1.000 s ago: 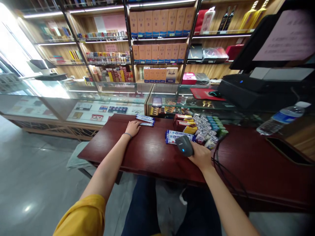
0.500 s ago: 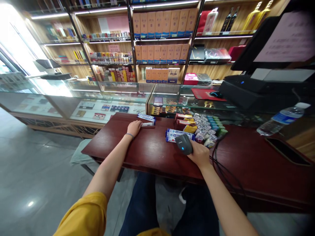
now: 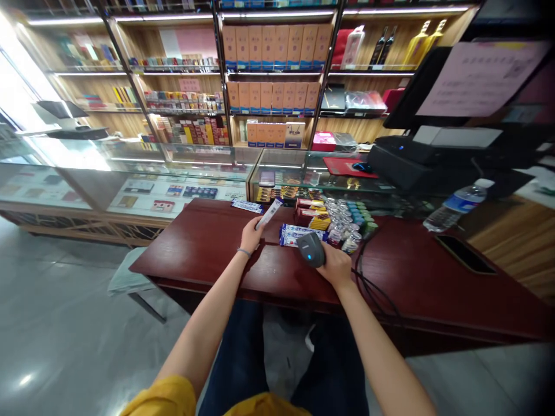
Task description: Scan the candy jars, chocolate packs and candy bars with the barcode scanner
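Note:
My left hand (image 3: 251, 236) is closed on one end of a long thin snack packet (image 3: 269, 214), raised off the desk and tilted up to the right, its pale side facing me. In my right hand (image 3: 336, 266) is a dark barcode scanner (image 3: 311, 251) with a small blue light, its head pointing left. Blue-and-white snack packets (image 3: 289, 232) lie partly behind the scanner. Another such packet (image 3: 247, 206) rests near the desk's far edge, beyond my left hand.
Red-and-yellow snack packs (image 3: 310, 214) and rows of small bottles (image 3: 347, 219) stand along the back of the desk (image 3: 182, 242). A black cable (image 3: 368, 277) runs on the right, near a phone (image 3: 466, 254) and a water bottle (image 3: 457, 205). Glass display cases (image 3: 186, 164) stand behind.
My left hand has lifted the snack packet off the desk, moved right with it and turned it upward. My right hand still holds the scanner, in nearly the same place.

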Demonstrator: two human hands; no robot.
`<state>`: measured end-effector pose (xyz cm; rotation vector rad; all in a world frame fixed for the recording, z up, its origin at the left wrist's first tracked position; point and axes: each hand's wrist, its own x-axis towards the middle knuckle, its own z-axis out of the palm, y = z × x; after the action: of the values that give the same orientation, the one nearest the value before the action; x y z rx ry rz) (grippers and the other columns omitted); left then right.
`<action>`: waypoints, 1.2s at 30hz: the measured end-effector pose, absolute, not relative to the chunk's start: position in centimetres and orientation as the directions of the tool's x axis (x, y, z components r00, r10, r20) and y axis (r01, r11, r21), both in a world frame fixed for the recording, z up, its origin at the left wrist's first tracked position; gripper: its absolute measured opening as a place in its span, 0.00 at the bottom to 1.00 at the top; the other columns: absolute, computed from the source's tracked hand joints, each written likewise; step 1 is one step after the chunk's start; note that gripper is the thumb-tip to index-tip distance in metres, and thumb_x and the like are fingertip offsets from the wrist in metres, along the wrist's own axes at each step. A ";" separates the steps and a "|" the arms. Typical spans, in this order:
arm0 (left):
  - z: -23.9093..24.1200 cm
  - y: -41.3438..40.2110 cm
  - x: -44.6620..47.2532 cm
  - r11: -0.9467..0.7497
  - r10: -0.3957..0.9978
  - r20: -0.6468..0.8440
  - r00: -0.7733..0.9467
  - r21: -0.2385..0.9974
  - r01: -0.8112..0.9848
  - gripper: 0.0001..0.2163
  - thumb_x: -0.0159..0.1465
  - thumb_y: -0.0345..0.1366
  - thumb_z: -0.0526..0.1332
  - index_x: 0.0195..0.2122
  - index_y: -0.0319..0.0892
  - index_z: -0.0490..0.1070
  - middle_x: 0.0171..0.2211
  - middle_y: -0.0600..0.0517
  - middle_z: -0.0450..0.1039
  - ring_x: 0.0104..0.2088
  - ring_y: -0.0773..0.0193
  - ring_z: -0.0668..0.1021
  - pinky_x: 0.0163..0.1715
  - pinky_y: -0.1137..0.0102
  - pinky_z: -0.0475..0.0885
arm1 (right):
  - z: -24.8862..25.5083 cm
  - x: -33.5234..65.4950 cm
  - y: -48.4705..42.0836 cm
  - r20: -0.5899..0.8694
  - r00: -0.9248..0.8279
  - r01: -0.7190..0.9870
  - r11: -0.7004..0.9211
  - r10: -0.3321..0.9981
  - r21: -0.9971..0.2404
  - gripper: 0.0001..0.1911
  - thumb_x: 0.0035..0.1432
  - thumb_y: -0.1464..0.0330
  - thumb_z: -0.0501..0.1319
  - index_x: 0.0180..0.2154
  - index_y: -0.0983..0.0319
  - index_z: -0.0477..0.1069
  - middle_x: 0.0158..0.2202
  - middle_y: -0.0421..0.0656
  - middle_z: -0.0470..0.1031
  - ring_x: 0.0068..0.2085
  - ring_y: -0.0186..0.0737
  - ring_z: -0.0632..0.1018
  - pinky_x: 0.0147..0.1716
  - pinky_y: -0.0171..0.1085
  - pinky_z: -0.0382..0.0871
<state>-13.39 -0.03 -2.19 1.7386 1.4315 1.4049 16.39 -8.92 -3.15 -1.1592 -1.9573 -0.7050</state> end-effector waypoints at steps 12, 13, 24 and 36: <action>-2.7 -0.4 -13.6 -0.305 0.921 0.379 -0.087 0.843 0.444 0.11 0.65 0.38 0.61 0.47 0.43 0.76 0.45 0.49 0.81 0.45 0.57 0.80 0.49 0.64 0.73 | -2.1 16.5 -10.5 0.810 -0.388 0.833 0.543 0.440 0.105 0.22 0.60 0.61 0.58 0.51 0.68 0.70 0.27 0.44 0.77 0.27 0.41 0.76 0.30 0.37 0.65; -2.7 -0.4 -13.6 -0.304 0.921 0.378 -0.089 0.844 0.441 0.11 0.65 0.38 0.61 0.47 0.43 0.76 0.45 0.49 0.81 0.45 0.57 0.80 0.49 0.64 0.73 | -2.0 16.6 -10.6 0.809 -0.402 0.820 0.562 0.428 0.109 0.22 0.60 0.60 0.58 0.51 0.68 0.71 0.27 0.45 0.78 0.27 0.41 0.76 0.30 0.37 0.66; -2.7 -0.4 -13.5 -0.313 0.921 0.380 -0.080 0.848 0.429 0.11 0.65 0.38 0.61 0.46 0.42 0.76 0.45 0.49 0.80 0.46 0.57 0.80 0.49 0.65 0.73 | -2.4 16.8 -10.3 0.812 -0.418 0.781 0.618 0.408 0.091 0.20 0.59 0.63 0.59 0.50 0.68 0.73 0.32 0.49 0.81 0.29 0.42 0.78 0.31 0.37 0.68; -2.6 -1.4 -12.9 -0.325 0.929 0.369 -0.027 0.848 0.417 0.10 0.68 0.40 0.58 0.49 0.48 0.64 0.39 0.53 0.81 0.35 0.62 0.82 0.40 0.67 0.74 | -1.6 19.2 -10.9 0.807 -0.404 0.822 0.558 0.431 0.114 0.18 0.60 0.64 0.58 0.46 0.69 0.74 0.30 0.48 0.79 0.30 0.41 0.78 0.31 0.37 0.65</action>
<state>-12.91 -1.42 -2.65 1.7548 1.4083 1.3364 19.21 -10.93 -1.55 -1.0042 -2.0368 -0.6597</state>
